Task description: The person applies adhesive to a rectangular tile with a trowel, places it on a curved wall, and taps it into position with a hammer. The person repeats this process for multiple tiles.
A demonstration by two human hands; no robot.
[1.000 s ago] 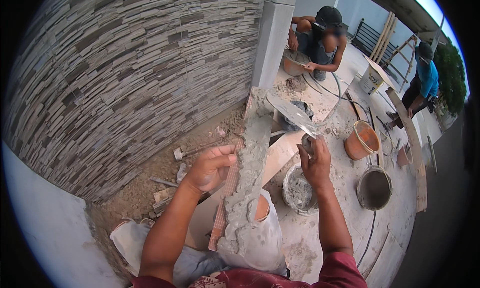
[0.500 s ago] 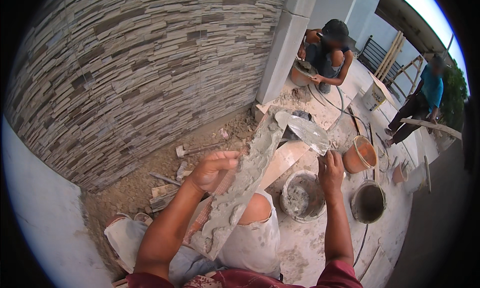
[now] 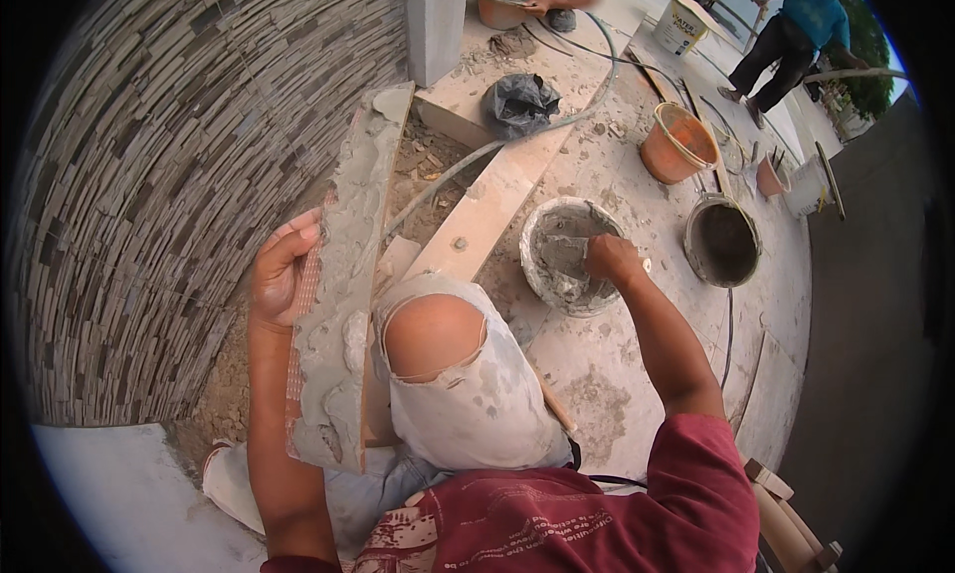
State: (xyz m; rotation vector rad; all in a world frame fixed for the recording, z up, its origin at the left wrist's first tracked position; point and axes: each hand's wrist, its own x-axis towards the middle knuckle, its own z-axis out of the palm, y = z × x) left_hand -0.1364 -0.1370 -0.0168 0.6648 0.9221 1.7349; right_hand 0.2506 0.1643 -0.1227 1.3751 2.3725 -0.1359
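Note:
My left hand (image 3: 284, 265) grips the edge of a long, narrow tile (image 3: 350, 275), held tilted over my left side. Wet grey mortar covers its upper face in uneven ridges, and a ribbed reddish back shows near my fingers. My right hand (image 3: 612, 259) is closed round the handle of a trowel (image 3: 565, 255). The trowel's blade is down inside a whitish bucket (image 3: 530, 260) with grey mortar in it. My bent knee (image 3: 435, 336) rises between the tile and the bucket.
A stone-clad wall (image 3: 169, 185) stands at the left. Beyond my knee lie a pale board (image 3: 502, 195), a black plastic bag (image 3: 519, 105) and a hose (image 3: 438, 182). An orange bucket (image 3: 676, 147) and a dark bucket (image 3: 723, 243) stand right. Two people work farther off.
My right hand has brought the trowel down from the tile's far end into the mortar bucket. The tile has swung left and more upright in view. My view has turned toward the right.

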